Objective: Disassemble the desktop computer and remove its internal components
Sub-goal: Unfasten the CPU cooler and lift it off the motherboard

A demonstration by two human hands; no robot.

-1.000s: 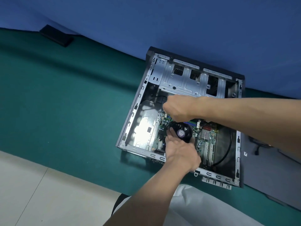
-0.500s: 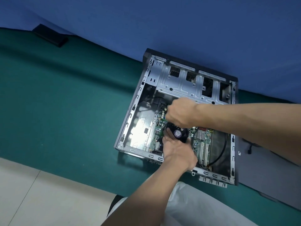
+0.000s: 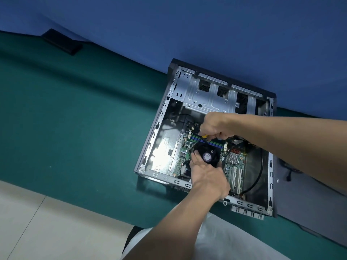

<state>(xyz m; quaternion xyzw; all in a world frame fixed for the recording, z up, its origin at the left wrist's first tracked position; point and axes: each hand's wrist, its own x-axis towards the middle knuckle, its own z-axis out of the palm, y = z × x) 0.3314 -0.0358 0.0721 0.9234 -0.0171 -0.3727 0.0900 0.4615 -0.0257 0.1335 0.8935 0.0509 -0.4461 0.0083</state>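
The open desktop case (image 3: 159, 121) lies on its side on the green mat, with the green motherboard (image 3: 234, 166) exposed inside. A round black CPU cooler fan (image 3: 207, 153) with a pale centre label sits on the board. My left hand (image 3: 208, 178) reaches in from below and grips the fan's near side. Just above the fan, my right hand (image 3: 216, 128) is closed around a screwdriver (image 3: 204, 136) with a yellow and black handle; its tip, pointing down by the fan's far edge, is hidden.
A silver drive cage (image 3: 210, 98) fills the case's far end. A black cable (image 3: 260, 171) loops inside at the right. The grey side panel (image 3: 304, 203) lies to the right of the case. A black flat object (image 3: 62, 44) rests far left by the blue wall.
My right hand has shifted slightly, and the yellow handle now shows below its fingers. My left hand stays on the fan. The camera view has drifted a little.
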